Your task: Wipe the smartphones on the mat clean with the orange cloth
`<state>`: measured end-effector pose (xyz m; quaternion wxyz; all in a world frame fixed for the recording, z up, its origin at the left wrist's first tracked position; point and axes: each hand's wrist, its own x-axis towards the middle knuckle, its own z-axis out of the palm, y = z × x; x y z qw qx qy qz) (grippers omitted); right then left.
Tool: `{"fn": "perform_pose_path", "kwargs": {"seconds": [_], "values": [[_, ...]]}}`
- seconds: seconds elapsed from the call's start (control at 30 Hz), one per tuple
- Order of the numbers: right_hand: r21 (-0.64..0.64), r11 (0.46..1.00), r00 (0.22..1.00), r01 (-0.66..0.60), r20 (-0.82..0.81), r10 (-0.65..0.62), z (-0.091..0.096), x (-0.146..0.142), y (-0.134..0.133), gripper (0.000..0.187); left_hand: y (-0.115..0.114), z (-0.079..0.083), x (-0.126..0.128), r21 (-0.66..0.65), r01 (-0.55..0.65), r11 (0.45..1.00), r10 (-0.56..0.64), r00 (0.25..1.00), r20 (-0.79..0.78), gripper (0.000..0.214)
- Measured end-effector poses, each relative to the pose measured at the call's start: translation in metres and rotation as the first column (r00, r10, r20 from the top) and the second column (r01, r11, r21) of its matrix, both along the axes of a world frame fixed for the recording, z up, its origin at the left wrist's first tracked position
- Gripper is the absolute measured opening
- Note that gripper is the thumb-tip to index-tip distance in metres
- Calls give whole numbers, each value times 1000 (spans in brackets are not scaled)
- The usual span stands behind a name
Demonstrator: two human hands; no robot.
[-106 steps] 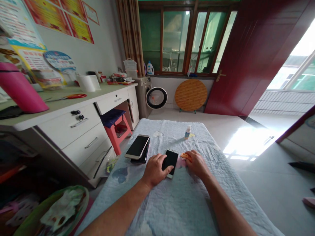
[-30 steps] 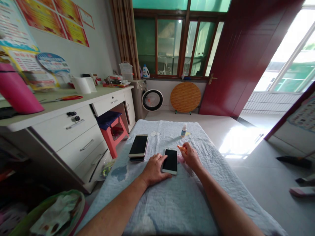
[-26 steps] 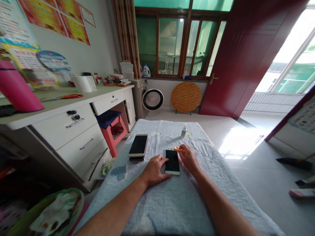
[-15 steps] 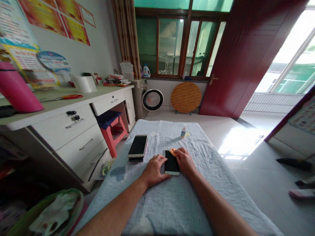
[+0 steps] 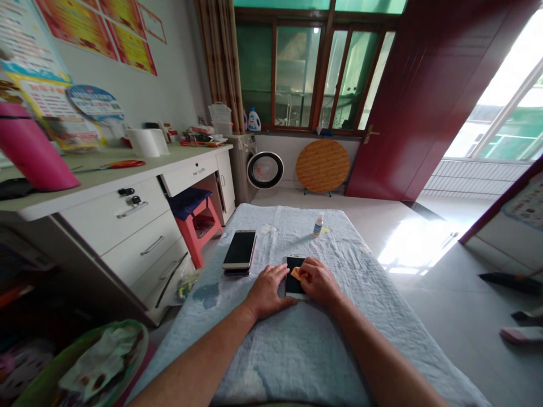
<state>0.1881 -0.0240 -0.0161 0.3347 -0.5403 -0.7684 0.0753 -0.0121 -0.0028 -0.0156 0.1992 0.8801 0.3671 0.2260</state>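
A smartphone [image 5: 293,287] with a black screen and pale frame lies flat on the cloth-covered table. My left hand [image 5: 268,289] grips it, fingers along its left edge and thumb at the bottom edge. Pinched in my right hand [image 5: 319,281] is a small orange cloth [image 5: 296,273], pressed on the screen; the hand hides the phone's right side. To the left, another smartphone [image 5: 240,249] rests on top of a stack. A small spray bottle [image 5: 318,226] stands upright beyond my right hand.
A light blue cloth [image 5: 263,362] covers the table. Left stands a desk [image 5: 106,226] with a pink bottle [image 5: 36,150] and scissors [image 5: 123,164]; a pink stool [image 5: 195,234] is beside it. A basket [image 5: 139,345] sits low at left. A round wooden tabletop [image 5: 322,167] leans behind.
My right hand has moved the orange cloth from near the phone's top down toward the middle of the screen. My left hand still holds the phone. The view has shifted slightly.
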Motion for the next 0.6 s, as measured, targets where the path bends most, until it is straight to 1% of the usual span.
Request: {"fn": "perform_pose_path", "kwargs": {"seconds": [0.1, 0.3, 0.47, 0.6], "values": [[-12, 1000, 1000, 10, 25, -10, -2, 1, 2, 19, 0, 1, 0, -2, -3, 1000, 3, 1000, -7, 80], [-44, 993, 994, 107, 24, -106, -4, 6, 16, 23, 0, 2, 0, 3, 12, 1000, -12, 1000, -7, 79], [-73, 986, 982, 149, 128, -139, 2, 2, 31, 25, -2, 7, 0, -4, 22, 1000, -22, 1000, -3, 77], [-91, 982, 969, 163, 200, -142, 5, -10, 43, 26, -3, 9, 1, 15, 27, 1000, -27, 1000, 9, 73]]}}
